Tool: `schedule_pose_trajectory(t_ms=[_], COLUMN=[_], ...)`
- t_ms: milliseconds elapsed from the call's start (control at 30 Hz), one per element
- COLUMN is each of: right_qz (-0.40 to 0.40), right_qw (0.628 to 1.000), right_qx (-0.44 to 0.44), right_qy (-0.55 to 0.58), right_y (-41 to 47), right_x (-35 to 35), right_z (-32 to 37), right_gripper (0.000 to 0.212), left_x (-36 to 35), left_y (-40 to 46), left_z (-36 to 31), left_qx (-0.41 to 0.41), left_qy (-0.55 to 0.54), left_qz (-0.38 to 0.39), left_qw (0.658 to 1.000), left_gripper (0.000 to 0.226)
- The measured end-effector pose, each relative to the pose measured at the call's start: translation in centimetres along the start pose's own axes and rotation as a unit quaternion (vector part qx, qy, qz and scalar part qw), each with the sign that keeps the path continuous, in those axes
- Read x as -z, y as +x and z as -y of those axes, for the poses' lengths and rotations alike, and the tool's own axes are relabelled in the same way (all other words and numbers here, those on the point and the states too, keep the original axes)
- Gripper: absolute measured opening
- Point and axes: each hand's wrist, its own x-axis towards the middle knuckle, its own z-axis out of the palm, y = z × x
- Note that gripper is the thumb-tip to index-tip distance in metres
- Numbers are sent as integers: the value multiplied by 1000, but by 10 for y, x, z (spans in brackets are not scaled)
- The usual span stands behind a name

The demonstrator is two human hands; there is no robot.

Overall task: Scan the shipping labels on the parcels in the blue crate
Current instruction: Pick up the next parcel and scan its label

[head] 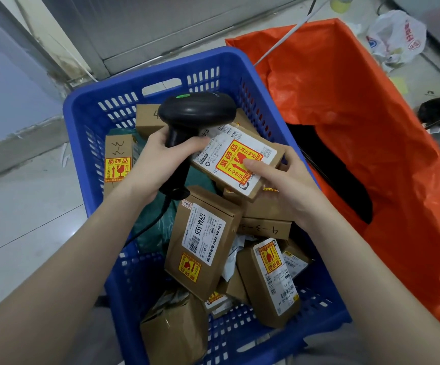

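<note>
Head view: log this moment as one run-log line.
left hand: grips scanner | right hand: holds parcel, label up, under scanner | crate: more parcels | stage: scanning

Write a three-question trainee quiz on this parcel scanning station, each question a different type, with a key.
1. True or false: the left hand holds the black scanner.
2. Multiple choice: the parcel in the right hand is
A) resting on the floor
B) lifted above the other parcels in the blue crate
C) inside the orange bag
3. Fill in: the indicator light on top of the scanner glows ____.

Key: 1 true; 2 B; 3 green.
</note>
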Motion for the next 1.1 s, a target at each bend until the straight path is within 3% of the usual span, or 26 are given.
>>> schedule_pose_trajectory(t_ms=[133,467,700,1100], right_qz=[-4,-85,-135,-160], right_qw=[1000,993,984,973], right_qx=[20,82,111,143], right_qy=[10,-1,-33,-91], right_y=[-2,-1,6,10], right_x=[-2,-1,4,5], right_z=[1,3,-2,-8], right_gripper=[54,65,64,62], left_x=[-4,-5,-4,-6], left_y=[-1,1,1,-1], left_z=[0,2,1,1], left_qx=[-3,-59,-55,-47], left_qy=[9,57,97,129], left_qz=[-6,-54,-35,-22], left_qw=[1000,995,993,990], left_gripper=[16,33,7,12])
